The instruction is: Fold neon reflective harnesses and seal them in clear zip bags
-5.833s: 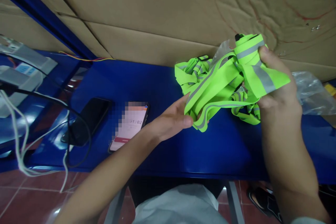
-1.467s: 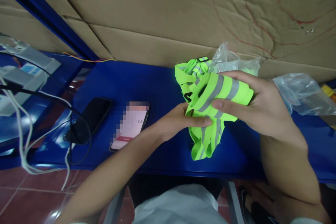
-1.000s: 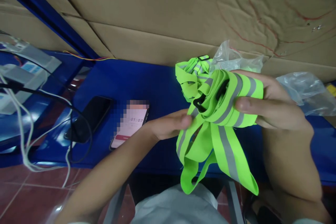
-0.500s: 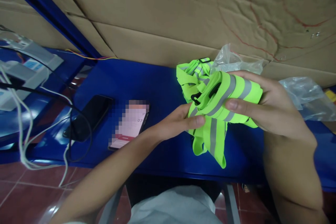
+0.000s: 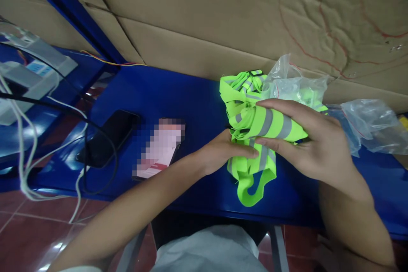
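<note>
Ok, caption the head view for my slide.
Left hand and right hand hold a bundled, grey-striped neon-green fabric strap over a glossy blue tabletop.

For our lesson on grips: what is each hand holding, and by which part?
A green strap: the right hand grips its rolled part; the left hand holds the loose bands beside that.

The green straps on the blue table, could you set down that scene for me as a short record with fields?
Right hand: the hand grips a folded neon-green reflective strap between thumb and fingers
Left hand: the hand pinches the same strap, its thumb across it
Strap markings: grey stripes
Free part: a loop extends towards the table's front edge
Behind: more neon-green straps, beside a clear plastic bag
Left side: a lit phone and a dark phone
Surface: blue table
Backdrop: cardboard
</note>
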`<state>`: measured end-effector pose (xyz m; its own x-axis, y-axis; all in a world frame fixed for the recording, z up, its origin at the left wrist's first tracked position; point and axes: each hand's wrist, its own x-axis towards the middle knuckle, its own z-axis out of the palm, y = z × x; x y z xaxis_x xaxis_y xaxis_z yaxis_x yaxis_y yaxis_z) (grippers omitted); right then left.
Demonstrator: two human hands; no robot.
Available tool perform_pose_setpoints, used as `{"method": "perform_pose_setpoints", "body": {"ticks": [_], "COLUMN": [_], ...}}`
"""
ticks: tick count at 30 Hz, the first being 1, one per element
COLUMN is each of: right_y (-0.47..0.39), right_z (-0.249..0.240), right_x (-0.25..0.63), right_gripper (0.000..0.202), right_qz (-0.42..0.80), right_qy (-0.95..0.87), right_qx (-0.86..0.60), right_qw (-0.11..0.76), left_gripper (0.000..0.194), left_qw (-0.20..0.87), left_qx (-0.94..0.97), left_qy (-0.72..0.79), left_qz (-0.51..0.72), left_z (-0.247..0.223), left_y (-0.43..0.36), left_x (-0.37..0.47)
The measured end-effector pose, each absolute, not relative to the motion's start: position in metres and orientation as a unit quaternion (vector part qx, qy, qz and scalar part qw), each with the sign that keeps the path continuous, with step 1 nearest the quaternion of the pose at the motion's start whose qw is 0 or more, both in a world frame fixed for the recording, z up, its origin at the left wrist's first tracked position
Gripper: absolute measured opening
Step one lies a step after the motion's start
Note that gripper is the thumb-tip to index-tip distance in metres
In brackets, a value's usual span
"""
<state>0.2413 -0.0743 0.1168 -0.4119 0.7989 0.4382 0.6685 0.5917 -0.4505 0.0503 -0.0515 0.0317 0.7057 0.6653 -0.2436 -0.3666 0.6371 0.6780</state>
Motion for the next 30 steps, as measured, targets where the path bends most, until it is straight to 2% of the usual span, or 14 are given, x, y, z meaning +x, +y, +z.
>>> {"method": "perform_pose_setpoints", "body": {"ticks": [5, 11, 13, 17, 21, 25, 28, 30], "right_y": [-0.076, -0.068, -0.065, -0.062, -0.063, -0.063, -0.060, -0.055], "right_z": [0.112, 0.102, 0.100, 0.099, 0.105, 0.117, 0.119, 0.116], "right_x": [0.240, 0.240, 0.240, 0.240, 0.242, 0.249, 0.254, 0.256], "right_gripper": [0.057, 0.069, 0.070, 0.066, 0.068, 0.062, 0.055, 0.060], "right_qz": [0.045, 0.012, 0.000, 0.003, 0.072, 0.217, 0.274, 0.271], "right_qy": [-0.861, -0.891, -0.899, -0.907, -0.916, -0.921, -0.868, -0.817], "right_qx": [-0.406, -0.348, -0.337, -0.340, -0.344, -0.296, -0.345, -0.411], "right_qw": [0.304, 0.290, 0.279, 0.247, 0.195, 0.134, 0.229, 0.302], "left_gripper": [0.037, 0.033, 0.037, 0.063, 0.070, 0.050, 0.045, 0.046], "left_qw": [0.907, 0.922, 0.920, 0.900, 0.884, 0.859, 0.847, 0.843], "left_qx": [0.259, 0.257, 0.262, 0.245, 0.234, 0.254, 0.285, 0.305], "left_qy": [0.187, 0.140, 0.130, 0.123, 0.145, 0.201, 0.242, 0.247], "left_qz": [0.274, 0.255, 0.259, 0.337, 0.379, 0.397, 0.378, 0.368], "left_z": [0.030, 0.041, 0.043, 0.046, 0.051, 0.045, 0.038, 0.034], "left_y": [-0.055, -0.057, -0.057, -0.053, -0.045, -0.039, -0.039, -0.042], "left_x": [0.054, 0.049, 0.045, 0.042, 0.041, 0.043, 0.046, 0.047]}}
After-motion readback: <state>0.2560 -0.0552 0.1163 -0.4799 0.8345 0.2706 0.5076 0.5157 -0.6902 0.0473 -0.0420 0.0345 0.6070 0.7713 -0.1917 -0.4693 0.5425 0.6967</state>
